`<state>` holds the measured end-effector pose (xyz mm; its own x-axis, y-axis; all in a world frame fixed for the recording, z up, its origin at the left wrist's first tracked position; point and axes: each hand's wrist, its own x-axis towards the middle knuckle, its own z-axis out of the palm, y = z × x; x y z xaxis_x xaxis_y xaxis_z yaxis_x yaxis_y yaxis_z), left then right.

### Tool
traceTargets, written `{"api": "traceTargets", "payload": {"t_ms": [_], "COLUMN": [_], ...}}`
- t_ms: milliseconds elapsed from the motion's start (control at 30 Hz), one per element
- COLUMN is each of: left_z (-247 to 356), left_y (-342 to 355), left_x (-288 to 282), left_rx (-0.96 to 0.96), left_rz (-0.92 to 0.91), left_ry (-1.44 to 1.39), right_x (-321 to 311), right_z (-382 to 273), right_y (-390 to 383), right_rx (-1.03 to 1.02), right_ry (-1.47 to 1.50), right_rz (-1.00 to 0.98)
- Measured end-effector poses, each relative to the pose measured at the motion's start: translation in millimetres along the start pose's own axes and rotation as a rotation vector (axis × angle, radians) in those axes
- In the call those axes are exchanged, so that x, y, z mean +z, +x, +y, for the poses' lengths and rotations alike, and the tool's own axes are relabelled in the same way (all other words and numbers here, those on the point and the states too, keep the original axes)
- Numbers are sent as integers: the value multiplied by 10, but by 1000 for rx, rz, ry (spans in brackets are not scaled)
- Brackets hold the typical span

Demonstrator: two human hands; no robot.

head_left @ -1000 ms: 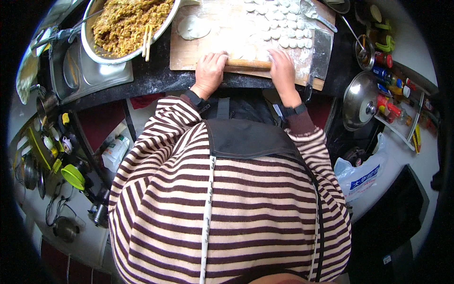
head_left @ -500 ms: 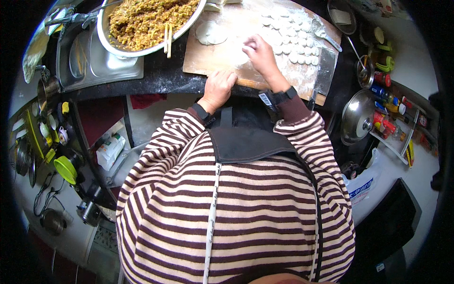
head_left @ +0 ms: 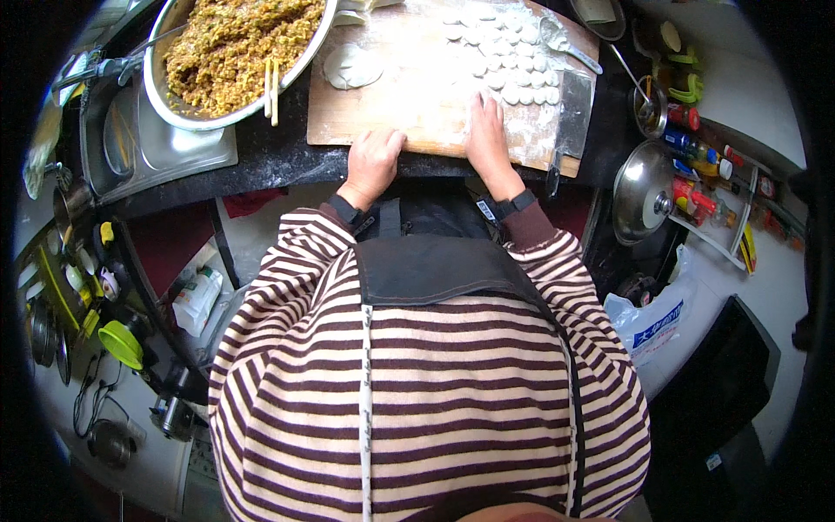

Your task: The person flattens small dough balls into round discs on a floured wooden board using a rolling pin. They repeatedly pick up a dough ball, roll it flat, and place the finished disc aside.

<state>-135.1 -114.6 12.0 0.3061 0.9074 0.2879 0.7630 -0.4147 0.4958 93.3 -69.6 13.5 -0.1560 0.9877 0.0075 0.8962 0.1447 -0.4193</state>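
At the near edge of a floury wooden board (head_left: 409, 96), my left hand (head_left: 374, 161) is closed with its fingers curled over what looks like the end of a rolling pin (head_left: 433, 147). This pale wooden rod lies along the edge between my hands. My right hand (head_left: 490, 143) rests on the board, fingers stretched forward and palm beside the rod's other end. Its fingertips are close to several flattened dough pieces (head_left: 513, 65), floured and laid in rows. Round dough wrappers (head_left: 352, 67) lie at the board's left side.
A large metal bowl (head_left: 155, 70) of chopped filling with chopsticks (head_left: 271, 91) stands at the left, beside a steel sink (head_left: 196, 150). A cleaver (head_left: 571, 117) and a floury spoon (head_left: 570, 43) lie on the board's right. Farther right are a pot lid (head_left: 639, 193) and several bottles (head_left: 691, 152).
My right hand has come down from above the middle of the board, opening its bent fingers, to the right near edge. My left hand stays at the edge. The whole view has shifted slightly.
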Motion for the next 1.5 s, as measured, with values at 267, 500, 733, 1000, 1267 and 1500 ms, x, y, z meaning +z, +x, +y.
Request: {"api": "traceTargets", "payload": {"t_ms": [267,500,733,1000,1267,1500], "left_z": [-22,-311,-304,-221,-188,-130], "left_y": [385,770,746,811,757,682], "left_x": [148,402,334,293,286,261], "left_rx": [6,2,73,40,-9,23], "left_rz": [-30,-257,-299,-278,-192,-347], "left_ry": [-76,239,286,313,251,305], "right_x": [-365,-287,-230,-267,-311,-295], "right_z": [412,614,585,608,574,587], "right_y": [-216,-374,-426,-360,-278,-229], "right_rx": [-44,260,215,133,121,161], "right_ry": [237,-157,-215,-104,-113,-171], "right_rz": [29,-276,-227,-38,-61,-200]}}
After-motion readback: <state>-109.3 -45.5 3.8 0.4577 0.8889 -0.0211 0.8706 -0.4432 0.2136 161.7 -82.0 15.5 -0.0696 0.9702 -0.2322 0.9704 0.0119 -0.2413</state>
